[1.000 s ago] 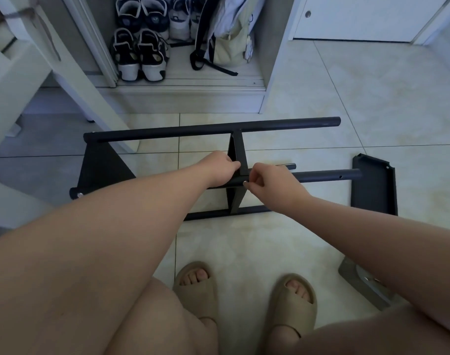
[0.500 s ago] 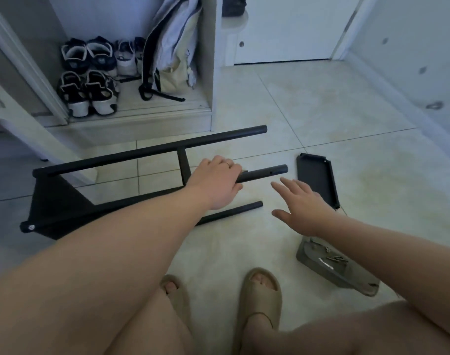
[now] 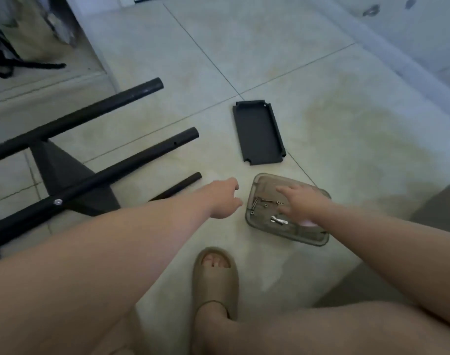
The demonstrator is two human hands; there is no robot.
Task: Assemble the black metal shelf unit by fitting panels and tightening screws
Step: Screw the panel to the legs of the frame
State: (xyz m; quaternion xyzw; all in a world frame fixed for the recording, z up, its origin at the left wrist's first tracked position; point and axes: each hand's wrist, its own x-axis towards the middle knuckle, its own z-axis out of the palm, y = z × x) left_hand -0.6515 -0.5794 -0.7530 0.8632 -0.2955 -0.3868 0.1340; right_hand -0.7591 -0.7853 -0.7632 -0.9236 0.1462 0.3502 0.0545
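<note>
1. Fingers (image 3: 286,192) of the right hand (image 3: 304,203) lie straight and spread, reaching into the tray (image 3: 308,237). They grip nothing that shows, and whether the tips touch a screw I cannot tell.
2. Fingers (image 3: 233,184) of the left hand (image 3: 222,198) hang loosely curled and hold nothing. That hand hovers just beside the tray, at its 9 o'clock.
3. Inside the tray lie loose screws (image 3: 266,201) and a small metal tool (image 3: 279,221), just under the right hand.
4. Done so far, as I judge it: the frame (image 3: 90,180) lies on its side at 9 o'clock of the hands, with one fitted panel (image 3: 62,170) between its tubes and a screw head (image 3: 57,201) seated in the near tube.
5. Left to do, likely: the tube ends stand bare, a loose panel (image 3: 258,133) lies flat at 12 o'clock of the tray and apart from the frame, and the screws are unused. I judge the task to be near midway at best, with fetching a fastener the step in hand.
6. Everything rests on a pale tiled floor (image 3: 347,124) with thin dark joints. A sandal (image 3: 215,278) stands at 6 o'clock.
7. An open cabinet (image 3: 52,80) with a dark bag strap (image 3: 26,64) sits at 10 o'clock, and a pale wall (image 3: 398,34) runs along 2 o'clock.
</note>
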